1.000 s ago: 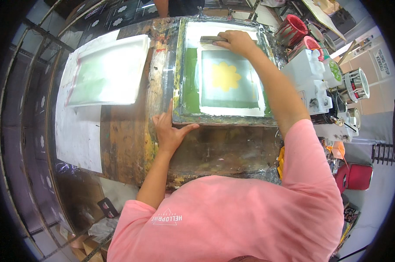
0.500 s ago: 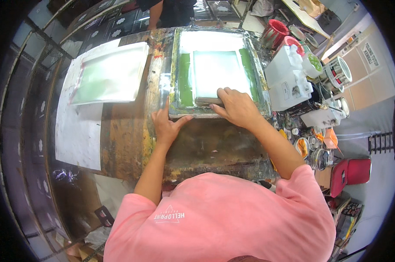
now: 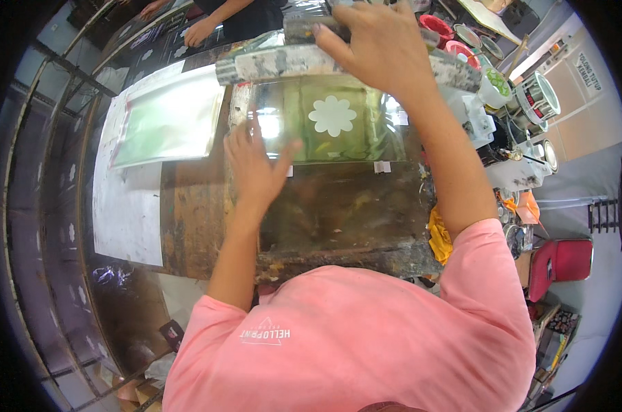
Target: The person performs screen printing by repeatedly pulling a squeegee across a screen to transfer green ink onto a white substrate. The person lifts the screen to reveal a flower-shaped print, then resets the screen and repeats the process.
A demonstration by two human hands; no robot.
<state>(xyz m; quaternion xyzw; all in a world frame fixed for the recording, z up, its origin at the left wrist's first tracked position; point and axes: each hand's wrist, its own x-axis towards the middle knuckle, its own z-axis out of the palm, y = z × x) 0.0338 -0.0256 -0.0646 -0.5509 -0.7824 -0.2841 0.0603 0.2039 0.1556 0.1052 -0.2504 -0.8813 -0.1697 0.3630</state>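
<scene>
A screen-printing frame (image 3: 276, 65) with a worn, paint-stained edge is tilted up at the far side of the table. My right hand (image 3: 390, 51) reaches over that edge, its fingers closed round the dark handle of a squeegee (image 3: 304, 29); the fingertips are partly cut off by the top of the picture. Below the frame lies a clear plastic sheet (image 3: 372, 141) bearing a white flower shape (image 3: 332, 116). My left hand (image 3: 252, 161), slightly blurred, has its fingers spread at the sheet's left side and holds nothing. Whether it touches the sheet, I cannot tell.
To the left, a stack of clear sheets (image 3: 166, 120) rests on white paper (image 3: 125, 220). Paint tubs (image 3: 493, 89), white containers and an orange cloth (image 3: 439, 237) line the right side. Beyond the table, another person's hand (image 3: 201, 31) is over dark printed sheets.
The frame's near edge has swung up and away, uncovering the sheet with the white flower. My right hand has moved far forward with the squeegee. My left hand has come off the frame.
</scene>
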